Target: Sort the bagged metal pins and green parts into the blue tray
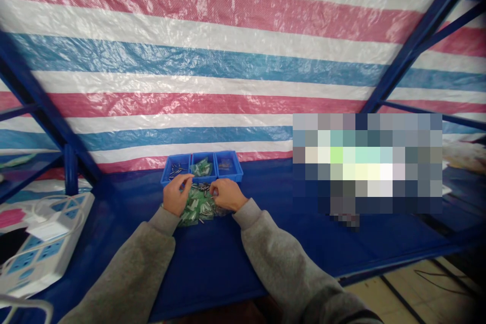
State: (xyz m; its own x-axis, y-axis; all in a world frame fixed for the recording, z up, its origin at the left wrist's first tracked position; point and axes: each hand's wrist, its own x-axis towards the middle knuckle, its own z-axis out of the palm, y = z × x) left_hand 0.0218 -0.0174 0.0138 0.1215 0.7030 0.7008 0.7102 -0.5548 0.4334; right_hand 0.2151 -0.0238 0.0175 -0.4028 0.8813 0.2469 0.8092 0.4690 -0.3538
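My left hand (176, 195) is over the left side of a loose pile, just in front of the blue bins. Its thumb and forefinger are drawn together near the bins' front edge; anything between them is too small to name. On the pile's right side, my right hand (229, 194) has its fingers curled in a pinch, and what they hold cannot be made out. Between and below the hands lie small green packets (197, 207) mixed with dark, thin metal pieces (202, 187). Behind stand the left bin (164, 175) with dark pieces, the middle bin (203, 155) with green packets and the right bin (238, 168) with small brownish pieces.
A blue table (212, 263) carries everything. At the left lies a white power strip (56, 258) with cables and a white adapter. Blue metal frame bars slope at both sides, before a striped plastic sheet (190, 71). A blurred-out patch (367, 162) covers the right.
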